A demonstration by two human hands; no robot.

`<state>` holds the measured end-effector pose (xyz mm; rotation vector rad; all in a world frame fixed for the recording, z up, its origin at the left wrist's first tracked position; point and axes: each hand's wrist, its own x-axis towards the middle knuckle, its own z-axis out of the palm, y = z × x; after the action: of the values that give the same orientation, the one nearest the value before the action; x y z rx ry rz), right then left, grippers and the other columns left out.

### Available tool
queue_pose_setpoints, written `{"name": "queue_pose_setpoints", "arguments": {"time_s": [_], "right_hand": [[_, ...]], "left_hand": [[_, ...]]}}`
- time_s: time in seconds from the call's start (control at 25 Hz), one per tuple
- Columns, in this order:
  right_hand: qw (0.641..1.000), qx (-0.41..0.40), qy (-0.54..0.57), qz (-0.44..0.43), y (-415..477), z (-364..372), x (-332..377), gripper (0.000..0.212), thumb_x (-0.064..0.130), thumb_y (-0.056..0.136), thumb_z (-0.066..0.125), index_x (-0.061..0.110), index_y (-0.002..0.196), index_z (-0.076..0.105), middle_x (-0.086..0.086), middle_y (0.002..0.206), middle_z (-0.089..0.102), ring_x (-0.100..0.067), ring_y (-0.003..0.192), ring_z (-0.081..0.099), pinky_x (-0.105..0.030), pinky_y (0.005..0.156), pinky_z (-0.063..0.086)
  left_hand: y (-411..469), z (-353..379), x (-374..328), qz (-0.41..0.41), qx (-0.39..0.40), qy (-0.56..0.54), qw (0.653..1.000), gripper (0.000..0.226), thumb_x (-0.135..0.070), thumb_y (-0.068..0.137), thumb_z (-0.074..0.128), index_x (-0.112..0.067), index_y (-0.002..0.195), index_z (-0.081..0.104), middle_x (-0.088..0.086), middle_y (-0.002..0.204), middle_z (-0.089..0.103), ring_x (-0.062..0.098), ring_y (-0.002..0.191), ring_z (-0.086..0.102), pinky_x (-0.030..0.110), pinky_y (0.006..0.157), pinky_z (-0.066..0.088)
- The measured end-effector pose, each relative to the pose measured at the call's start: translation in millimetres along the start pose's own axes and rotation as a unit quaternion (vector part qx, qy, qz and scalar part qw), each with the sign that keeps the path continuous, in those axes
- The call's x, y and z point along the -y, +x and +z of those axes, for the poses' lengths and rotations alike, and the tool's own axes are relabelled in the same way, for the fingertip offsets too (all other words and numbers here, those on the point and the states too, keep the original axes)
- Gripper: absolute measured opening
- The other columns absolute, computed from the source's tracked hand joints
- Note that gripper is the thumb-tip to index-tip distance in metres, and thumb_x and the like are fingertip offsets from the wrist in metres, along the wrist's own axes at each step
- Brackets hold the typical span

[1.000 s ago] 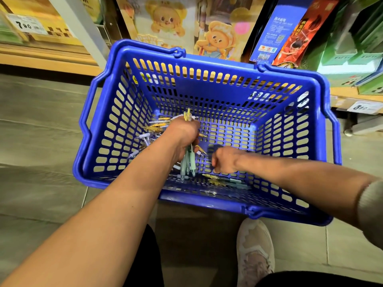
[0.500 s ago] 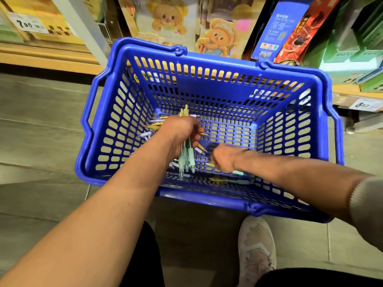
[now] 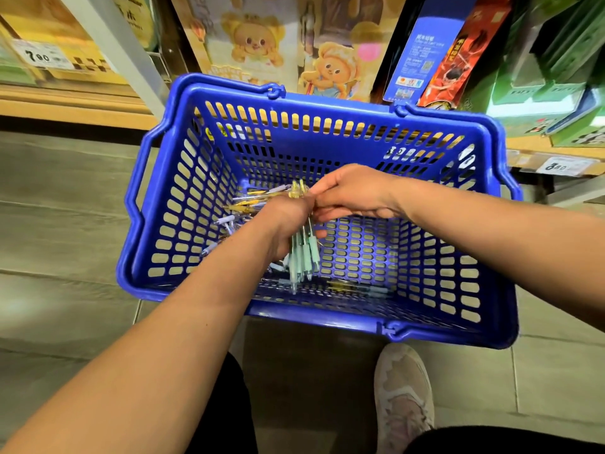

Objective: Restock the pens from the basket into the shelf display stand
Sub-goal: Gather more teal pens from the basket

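The left hand is gripping a pen bundle over the basket's middle, tips pointing at its near edge. The right hand is pinching its yellow tops, contact partly hidden.

A price label on the left shelf edge reads 7.80, another price label at right seems 3.80; the box print is too blurred.
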<state>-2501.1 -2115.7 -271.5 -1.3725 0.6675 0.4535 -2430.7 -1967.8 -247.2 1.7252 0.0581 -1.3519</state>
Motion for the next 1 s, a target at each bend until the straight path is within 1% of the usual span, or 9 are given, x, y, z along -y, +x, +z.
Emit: {"name": "queue_pose_setpoints", "arguments": {"time_s": [0.12,0.16,0.24,0.36,0.52,0.68,0.84,0.92,1.0], "right_hand": [[0.997,0.022,0.068,0.010,3.6,-6.0,-13.6,0.018,0.002,0.094,0.065,0.008,0.107,0.074,-0.016,0.109,0.075,-0.021,0.101,0.074,-0.021,0.079,0.060],[0.999,0.003,0.041,0.024,5.2,-8.4,-20.5,0.015,0.004,0.094,0.066,0.009,0.105,0.074,-0.015,0.106,0.076,-0.019,0.097,0.075,-0.021,0.077,0.060],[0.988,-0.042,-0.141,0.054,9.0,-9.4,-42.2,0.010,0.009,0.092,0.069,0.013,0.100,0.074,-0.009,0.096,0.078,-0.016,0.090,0.076,-0.025,0.081,0.061],[0.894,-0.007,-0.437,0.095,16.4,3.2,-86.1,0.012,0.020,0.092,0.069,0.021,0.102,0.074,0.004,0.094,0.077,-0.012,0.091,0.073,-0.031,0.091,0.057],[0.786,0.030,-0.608,0.106,24.7,23.8,-120.8,0.014,0.023,0.093,0.065,0.019,0.105,0.072,-0.001,0.101,0.072,-0.020,0.091,0.069,-0.032,0.081,0.059],[0.725,0.072,-0.679,0.093,28.0,33.4,-132.4,0.013,0.011,0.091,0.063,0.015,0.102,0.070,-0.005,0.096,0.070,-0.022,0.085,0.068,-0.030,0.073,0.058],[0.711,0.069,-0.697,0.060,24.8,37.6,-136.8,0.024,-0.001,0.091,0.056,0.011,0.112,0.061,-0.005,0.095,0.063,-0.023,0.080,0.064,-0.034,0.068,0.055],[0.711,0.064,-0.699,0.048,23.2,41.6,-138.9,0.030,-0.003,0.094,0.050,0.010,0.119,0.057,-0.008,0.100,0.063,-0.025,0.085,0.064,-0.035,0.072,0.055],[0.705,0.071,-0.702,0.076,22.3,42.6,-132.8,0.022,0.003,0.094,0.052,0.008,0.113,0.063,-0.009,0.100,0.068,-0.025,0.086,0.068,-0.036,0.075,0.060]], "left_hand": [[2.1,-1.8,-1.1,0.018,-0.026,0.056,0.998,0.016,-0.025,0.107,0.050,-0.011,0.113,0.056,0.006,0.089,0.069,0.015,0.057,0.062,0.029,0.055,0.052],[2.2,-3.6,-1.1,0.022,-0.034,0.069,0.997,0.015,-0.023,0.107,0.049,-0.011,0.110,0.058,0.006,0.083,0.066,0.016,0.057,0.058,0.028,0.053,0.048],[2.6,-6.3,-1.1,0.028,-0.037,0.083,0.995,0.017,-0.020,0.107,0.048,-0.011,0.096,0.058,0.007,0.075,0.060,0.019,0.058,0.052,0.031,0.056,0.045],[-3.8,-7.0,-3.3,0.029,-0.010,0.099,0.995,0.023,-0.020,0.107,0.050,-0.005,0.091,0.057,0.012,0.076,0.057,0.024,0.065,0.050,0.042,0.073,0.048],[-7.0,-8.7,-4.3,0.009,0.018,0.083,0.996,0.025,-0.021,0.106,0.053,0.002,0.117,0.052,0.007,0.069,0.053,0.020,0.060,0.048,0.038,0.062,0.048],[-4.6,-8.3,-3.8,0.000,0.009,0.082,0.997,0.028,-0.017,0.103,0.058,0.001,0.123,0.051,0.007,0.069,0.053,0.019,0.059,0.048,0.036,0.059,0.048],[-3.5,-10.9,-4.4,0.012,0.000,0.070,0.997,0.016,-0.014,0.100,0.061,-0.004,0.088,0.060,0.007,0.062,0.052,0.020,0.051,0.048,0.033,0.057,0.049],[-3.1,-11.3,-4.4,0.017,-0.001,0.054,0.998,0.018,-0.012,0.098,0.061,-0.006,0.082,0.059,0.006,0.060,0.053,0.019,0.049,0.050,0.030,0.052,0.050],[-3.5,-11.2,-5.2,0.020,-0.003,0.037,0.999,0.015,-0.011,0.098,0.060,-0.006,0.084,0.060,0.006,0.063,0.057,0.016,0.049,0.053,0.029,0.051,0.051]]}}
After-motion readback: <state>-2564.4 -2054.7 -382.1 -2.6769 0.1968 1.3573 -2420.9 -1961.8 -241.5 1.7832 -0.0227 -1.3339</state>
